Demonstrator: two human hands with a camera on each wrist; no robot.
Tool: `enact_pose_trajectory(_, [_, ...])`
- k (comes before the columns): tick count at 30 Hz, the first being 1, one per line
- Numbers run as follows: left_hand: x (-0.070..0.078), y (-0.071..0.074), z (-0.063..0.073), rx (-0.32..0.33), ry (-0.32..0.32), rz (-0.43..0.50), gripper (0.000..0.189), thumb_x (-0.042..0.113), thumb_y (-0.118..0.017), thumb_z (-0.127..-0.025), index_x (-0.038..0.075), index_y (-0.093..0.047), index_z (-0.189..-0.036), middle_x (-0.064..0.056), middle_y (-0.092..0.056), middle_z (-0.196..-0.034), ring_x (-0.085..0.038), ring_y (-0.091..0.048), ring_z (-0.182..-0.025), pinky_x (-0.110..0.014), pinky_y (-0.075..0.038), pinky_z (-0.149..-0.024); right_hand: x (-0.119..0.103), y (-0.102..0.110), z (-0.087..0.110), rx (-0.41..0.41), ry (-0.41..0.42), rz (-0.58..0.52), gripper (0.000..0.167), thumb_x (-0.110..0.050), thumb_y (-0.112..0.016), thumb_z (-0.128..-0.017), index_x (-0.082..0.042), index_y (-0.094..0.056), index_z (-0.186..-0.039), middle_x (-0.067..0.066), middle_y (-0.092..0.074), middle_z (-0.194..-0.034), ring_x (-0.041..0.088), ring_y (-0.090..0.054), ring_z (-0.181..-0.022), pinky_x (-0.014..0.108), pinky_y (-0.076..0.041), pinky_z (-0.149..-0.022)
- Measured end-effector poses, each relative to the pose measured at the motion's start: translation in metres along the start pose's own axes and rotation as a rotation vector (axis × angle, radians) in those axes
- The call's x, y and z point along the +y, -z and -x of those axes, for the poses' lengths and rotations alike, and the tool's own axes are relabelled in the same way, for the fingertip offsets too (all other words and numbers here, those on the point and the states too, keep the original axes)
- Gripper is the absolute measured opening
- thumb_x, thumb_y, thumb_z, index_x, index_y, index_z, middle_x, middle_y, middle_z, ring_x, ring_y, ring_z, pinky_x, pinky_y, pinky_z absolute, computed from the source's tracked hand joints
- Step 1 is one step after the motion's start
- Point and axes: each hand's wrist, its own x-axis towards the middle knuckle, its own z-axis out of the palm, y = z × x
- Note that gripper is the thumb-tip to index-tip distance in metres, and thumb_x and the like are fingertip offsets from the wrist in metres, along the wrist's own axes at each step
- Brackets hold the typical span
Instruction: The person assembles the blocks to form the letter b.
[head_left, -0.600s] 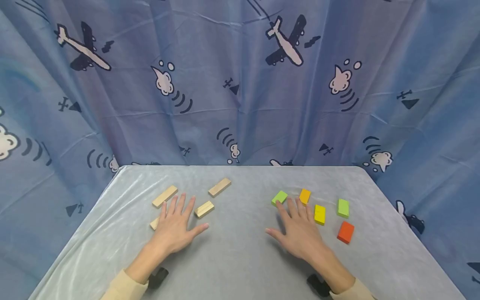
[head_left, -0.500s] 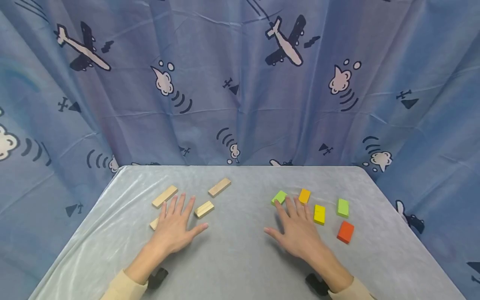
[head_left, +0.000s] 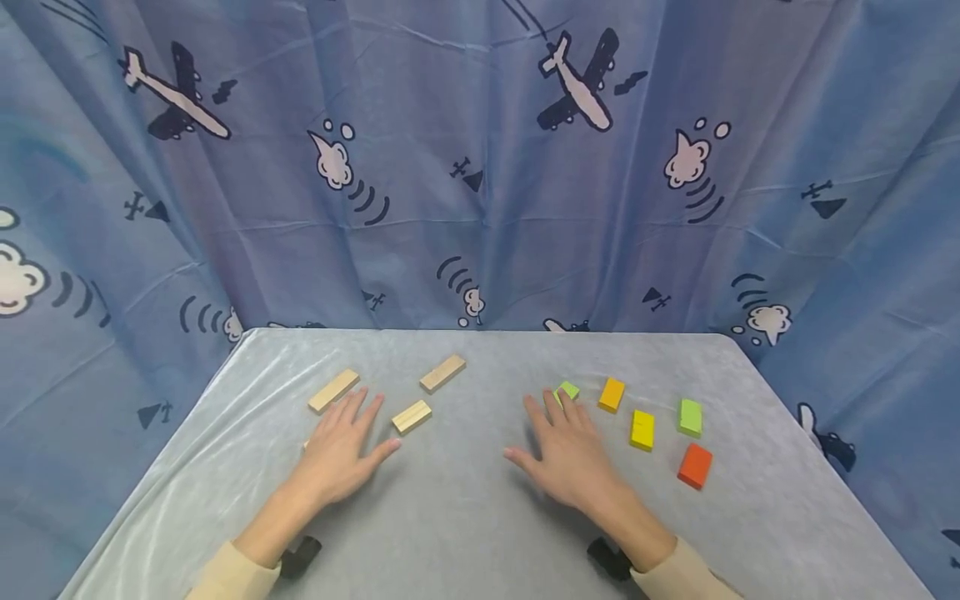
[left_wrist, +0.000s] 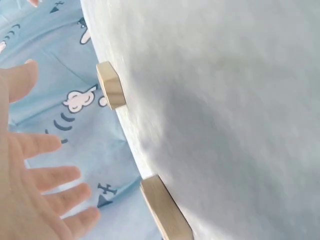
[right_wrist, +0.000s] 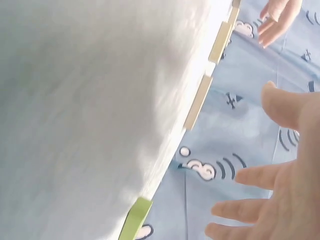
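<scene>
My left hand (head_left: 337,454) is held over the table with fingers spread and straight, holding nothing. Around it lie plain wooden blocks: one (head_left: 333,391) beyond the fingertips, a shorter one (head_left: 412,417) right of them, another (head_left: 442,373) farther back. A further wooden block is almost wholly hidden behind this hand. My right hand (head_left: 566,458), also with straight fingers and nothing in it, partly covers a green block (head_left: 567,389). To its right are an orange block (head_left: 611,395), a yellow block (head_left: 642,430), a second green block (head_left: 690,417) and a red block (head_left: 694,466).
A pale grey cloth covers the table (head_left: 465,517), whose far edge meets a blue curtain (head_left: 480,167) printed with planes and clouds. Dark devices sit at both wrists, below beige sleeves (head_left: 236,575).
My right hand has shifted left, covering more of the near green block. The left hand has drawn slightly left and back. The blocks stay put; the head view has shifted a little.
</scene>
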Motion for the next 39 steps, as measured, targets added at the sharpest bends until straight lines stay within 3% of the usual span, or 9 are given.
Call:
enact_pose_trajectory(10, [-0.013,0.009,0.003,0.035,-0.001,0.064,0.061,0.036,-0.068,-0.097,-0.002,-0.054,-0.143,-0.028,-0.048,-0.147,-0.048,-0.044,-0.136,-0.062,-0.034,-0.11,-0.023,-0.003,-0.019,-0.008,0.05,-0.039,0.083,-0.06,-0.059,-0.096,-0.002,-0.042,-0.153,0.027,-0.04,-0.154,0.043,-0.035,-0.144,0.055,-0.028,-0.116])
enact_pose_trajectory(23, [-0.034,0.014,0.013,0.038,0.028,0.064,0.048,0.026,-0.071,-0.095,-0.002,-0.062,-0.132,-0.022,-0.061,-0.131,-0.043,-0.057,-0.122,-0.059,-0.043,-0.102,-0.058,-0.009,-0.043,-0.017,0.123,-0.118,0.076,-0.053,-0.063,-0.096,0.002,-0.049,-0.147,0.023,-0.053,-0.142,0.039,-0.047,-0.134,0.052,-0.038,-0.111])
enact_pose_trajectory(33, [-0.043,0.019,0.019,0.009,0.109,0.104,0.042,0.025,-0.07,-0.096,0.0,-0.066,-0.129,-0.022,-0.063,-0.13,-0.046,-0.056,-0.121,-0.062,-0.042,-0.101,-0.078,-0.019,-0.067,-0.06,0.143,-0.178,0.071,-0.05,-0.066,-0.096,-0.001,-0.051,-0.145,0.018,-0.055,-0.141,0.034,-0.05,-0.132,0.049,-0.042,-0.107])
enact_pose_trajectory(39, [-0.049,0.02,0.017,-0.003,0.089,0.106,0.041,0.024,-0.071,-0.095,-0.002,-0.066,-0.126,-0.021,-0.065,-0.123,-0.043,-0.059,-0.116,-0.059,-0.045,-0.098,-0.085,-0.026,-0.081,-0.065,0.157,-0.236,0.07,-0.047,-0.069,-0.094,-0.001,-0.053,-0.144,0.017,-0.058,-0.136,0.033,-0.053,-0.127,0.048,-0.044,-0.103])
